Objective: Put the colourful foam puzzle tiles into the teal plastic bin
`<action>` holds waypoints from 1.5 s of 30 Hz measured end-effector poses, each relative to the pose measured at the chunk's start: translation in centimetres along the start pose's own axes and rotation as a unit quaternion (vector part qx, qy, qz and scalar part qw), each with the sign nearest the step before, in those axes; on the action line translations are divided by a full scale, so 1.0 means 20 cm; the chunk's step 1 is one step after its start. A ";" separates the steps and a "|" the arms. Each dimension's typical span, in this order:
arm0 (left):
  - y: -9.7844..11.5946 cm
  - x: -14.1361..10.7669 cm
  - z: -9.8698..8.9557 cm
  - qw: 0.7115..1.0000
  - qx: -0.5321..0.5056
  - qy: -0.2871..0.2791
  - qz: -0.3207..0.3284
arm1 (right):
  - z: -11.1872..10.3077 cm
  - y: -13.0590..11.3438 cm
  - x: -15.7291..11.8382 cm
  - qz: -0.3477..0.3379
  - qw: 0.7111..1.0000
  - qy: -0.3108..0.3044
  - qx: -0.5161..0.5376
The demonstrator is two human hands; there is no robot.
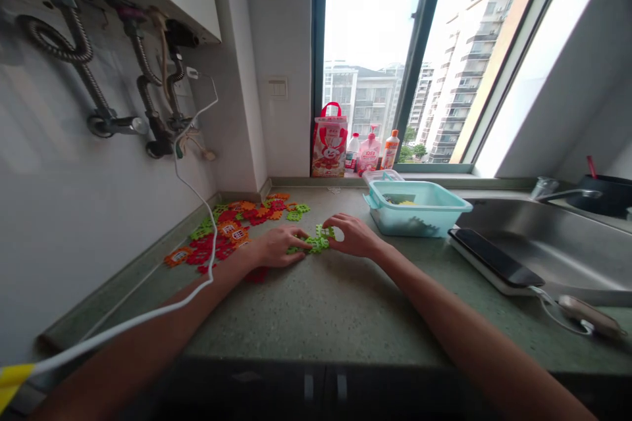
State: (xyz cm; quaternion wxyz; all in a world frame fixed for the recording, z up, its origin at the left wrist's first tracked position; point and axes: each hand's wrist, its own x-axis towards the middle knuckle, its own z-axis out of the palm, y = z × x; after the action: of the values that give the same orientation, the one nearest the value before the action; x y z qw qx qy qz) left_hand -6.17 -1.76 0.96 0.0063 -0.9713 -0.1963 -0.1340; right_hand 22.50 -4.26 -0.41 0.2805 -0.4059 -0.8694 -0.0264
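Green notched pieces are sitting just below the middle of the frame on the countertop, with the right hand pinching one upright-ish between thumb and fingertip, and the left hand half curled, fingertips on the cluster (can't tell if it's gripping or just pinning). Kinda looks like an off-angle push or a slipping left fingertip could skid them or bend a notch. Fingers hide where the pieces meet, and the stuff inside the blue tub, right of center, is mostly cut off by its wall.

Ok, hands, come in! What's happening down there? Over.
Right hand pinching bright green, notched flat piece. Left hand touching matching green pieces next to it. Smooth white cable crossing the view before left forearm, clear of fingers.
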 end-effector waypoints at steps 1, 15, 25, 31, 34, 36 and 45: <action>0.00 -0.01 0.00 1.000 0.003 -0.001 -0.003 | 0.00 0.00 0.00 0.001 1.000 -0.017 -0.006; -0.05 -0.10 0.03 0.999 -0.041 0.004 -0.023 | -0.01 0.05 -0.01 0.044 0.992 -0.113 0.047; -0.05 -0.10 0.02 0.999 -0.052 -0.008 -0.013 | 0.02 0.06 -0.01 0.041 0.991 -0.103 0.074; -0.04 -0.11 0.01 0.999 -0.048 -0.012 -0.021 | -0.01 0.20 -0.04 0.079 0.988 -0.115 0.070; -0.03 -0.11 0.00 0.999 -0.047 -0.010 -0.010 | -0.03 0.22 -0.05 0.082 0.991 -0.089 0.062; -0.03 -0.11 0.00 0.999 -0.049 -0.005 0.000 | -0.03 0.19 -0.04 0.063 0.994 -0.059 0.072; -0.04 -0.11 0.02 0.999 -0.024 -0.021 -0.003 | 0.03 0.01 -0.01 0.004 0.990 -0.105 0.093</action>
State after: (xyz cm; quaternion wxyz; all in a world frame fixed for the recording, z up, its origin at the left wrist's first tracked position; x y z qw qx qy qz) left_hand -8.41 -1.76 0.00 -0.0215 -0.9731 -0.1962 -0.1185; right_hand 22.57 -4.06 -1.00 0.2241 -0.3819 -0.8912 0.0985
